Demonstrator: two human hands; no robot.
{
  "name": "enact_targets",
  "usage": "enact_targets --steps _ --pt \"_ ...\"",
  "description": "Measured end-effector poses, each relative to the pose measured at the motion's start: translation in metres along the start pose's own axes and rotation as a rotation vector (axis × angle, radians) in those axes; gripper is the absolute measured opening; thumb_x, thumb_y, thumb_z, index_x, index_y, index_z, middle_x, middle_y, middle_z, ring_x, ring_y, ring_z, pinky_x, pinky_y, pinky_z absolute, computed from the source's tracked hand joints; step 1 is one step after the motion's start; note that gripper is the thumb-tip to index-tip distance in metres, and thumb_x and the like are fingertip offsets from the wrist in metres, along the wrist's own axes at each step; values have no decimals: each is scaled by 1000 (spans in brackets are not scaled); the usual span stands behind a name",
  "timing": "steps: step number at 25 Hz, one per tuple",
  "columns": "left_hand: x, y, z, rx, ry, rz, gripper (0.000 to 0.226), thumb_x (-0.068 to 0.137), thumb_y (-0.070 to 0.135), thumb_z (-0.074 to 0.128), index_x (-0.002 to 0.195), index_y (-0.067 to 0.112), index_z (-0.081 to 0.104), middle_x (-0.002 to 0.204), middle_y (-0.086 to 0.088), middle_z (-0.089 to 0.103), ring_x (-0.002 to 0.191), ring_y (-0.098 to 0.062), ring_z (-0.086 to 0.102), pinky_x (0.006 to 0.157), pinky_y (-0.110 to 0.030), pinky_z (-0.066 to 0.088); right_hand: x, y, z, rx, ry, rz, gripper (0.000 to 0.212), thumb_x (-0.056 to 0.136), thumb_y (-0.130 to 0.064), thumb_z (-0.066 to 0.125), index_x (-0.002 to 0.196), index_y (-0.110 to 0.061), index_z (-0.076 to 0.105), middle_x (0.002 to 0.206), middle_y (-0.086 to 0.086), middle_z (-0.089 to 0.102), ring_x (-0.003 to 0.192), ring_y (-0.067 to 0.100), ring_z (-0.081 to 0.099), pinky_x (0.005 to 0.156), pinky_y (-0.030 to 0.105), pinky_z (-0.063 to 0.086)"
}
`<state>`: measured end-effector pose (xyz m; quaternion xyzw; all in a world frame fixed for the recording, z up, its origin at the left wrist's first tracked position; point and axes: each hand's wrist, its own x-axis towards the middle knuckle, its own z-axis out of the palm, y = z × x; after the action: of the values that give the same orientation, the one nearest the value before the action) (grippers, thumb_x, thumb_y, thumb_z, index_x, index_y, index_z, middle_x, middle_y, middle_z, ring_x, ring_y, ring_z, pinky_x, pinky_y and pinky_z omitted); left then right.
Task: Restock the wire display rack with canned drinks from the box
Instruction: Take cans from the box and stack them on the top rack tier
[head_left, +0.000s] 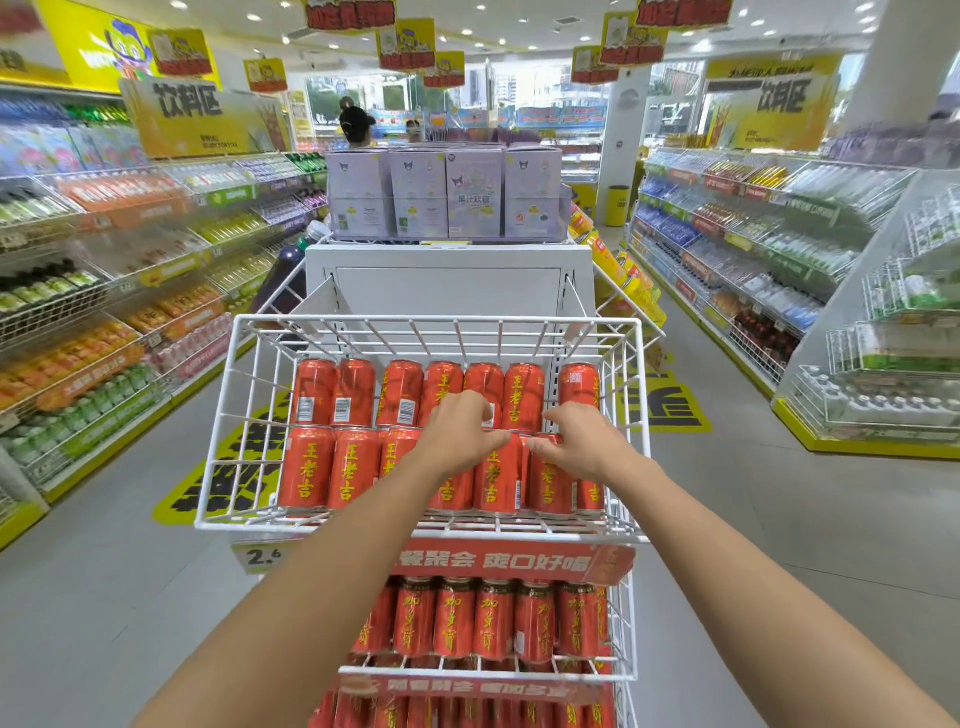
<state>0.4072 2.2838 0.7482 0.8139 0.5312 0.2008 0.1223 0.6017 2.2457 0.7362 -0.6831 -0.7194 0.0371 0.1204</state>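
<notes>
Red cans (358, 467) stand upright in the top basket (431, 325) of the white wire display rack (631, 613), in 2 rows: a back row of 7, and a front row just behind the basket's front wire. Both hands reach into the front row, right of centre. The right hand (579, 441) has its fingers curled round the top rim of a front-row can (548, 483). The left hand (460, 434) is just beside it, fingers bent down over the top of the neighbouring can (496, 483); cannot tell if that is a real grip or only a touch. The 2 hands are near each other, not touching.

On the tier below, more red cans with another label (493, 618) stand upright behind a red banner (519, 561). A price tag (260, 556) hangs at the basket's lower left. Purple cartons (475, 192) sit on the white unit behind the rack. Drink shelves run down the left (104, 291) and right (727, 249) of the aisle. A yellow floor sticker (234, 467) lies under the rack. A person (356, 124) stands far back.
</notes>
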Motion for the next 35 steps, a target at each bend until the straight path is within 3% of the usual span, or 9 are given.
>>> enact_targets --steps 5,10,18,21,25,27,29,32,35 --pt "-59 -26 -51 130 -141 153 54 89 48 68 122 5 70 123 -10 71 113 -27 66 96 -43 55 -47 -52 -17 -120 -24 -83 59 98 -59 53 128 -9 62 126 15 64 119 34 59 98 51 51" --pt "-132 -60 -82 205 -223 270 50 93 52 62 107 5 72 106 -13 73 101 -33 67 85 -43 53 -112 -112 -21 -158 -22 -61 71 100 -59 50 151 -11 45 146 17 52 133 36 49 108 50 46" --pt "-237 -128 -74 232 -243 351 62 90 62 56 117 8 68 115 -12 70 104 -33 65 88 -48 54 -207 -189 34 -180 -24 -63 62 98 -60 52 134 -10 59 130 19 62 120 40 57 98 50 51" --pt "-265 -154 -48 206 -284 332 52 93 52 62 118 6 66 112 -12 68 104 -34 63 85 -44 53 -216 -210 76 -161 -101 -67 61 98 -62 49 131 -12 59 128 15 62 118 37 57 95 50 52" --pt "-297 -200 14 102 -385 239 50 91 52 61 111 6 67 100 -8 70 92 -31 65 77 -41 52 -218 -224 168 -87 -194 -74 61 100 -56 51 138 -8 56 130 19 60 123 40 54 100 49 49" --pt "-323 -239 71 51 -487 179 49 89 53 60 105 8 69 91 -1 68 83 -27 64 71 -37 49 -230 -223 245 -18 -277 -70 57 100 -53 54 136 -9 58 127 19 63 122 40 55 100 47 47" --pt "-362 -284 145 25 -620 71 54 83 58 53 94 7 69 85 -7 69 81 -31 64 69 -39 50 -255 -220 338 39 -423 -27 59 100 -53 53 137 -9 56 132 18 61 125 39 54 102 47 47" --pt "-424 -350 268 1 -798 -51 50 81 54 53 91 8 67 94 -11 70 92 -34 66 75 -41 52 -307 -207 476 94 -624 39 57 100 -53 52 139 -12 54 138 16 57 129 37 50 101 47 47" --pt "-482 -409 388 -51 -860 -121 44 91 47 64 111 7 67 114 -12 70 109 -34 64 84 -38 48 -352 -189 602 134 -738 79 54 100 -52 50 136 -14 56 136 15 56 129 37 50 100 46 48"
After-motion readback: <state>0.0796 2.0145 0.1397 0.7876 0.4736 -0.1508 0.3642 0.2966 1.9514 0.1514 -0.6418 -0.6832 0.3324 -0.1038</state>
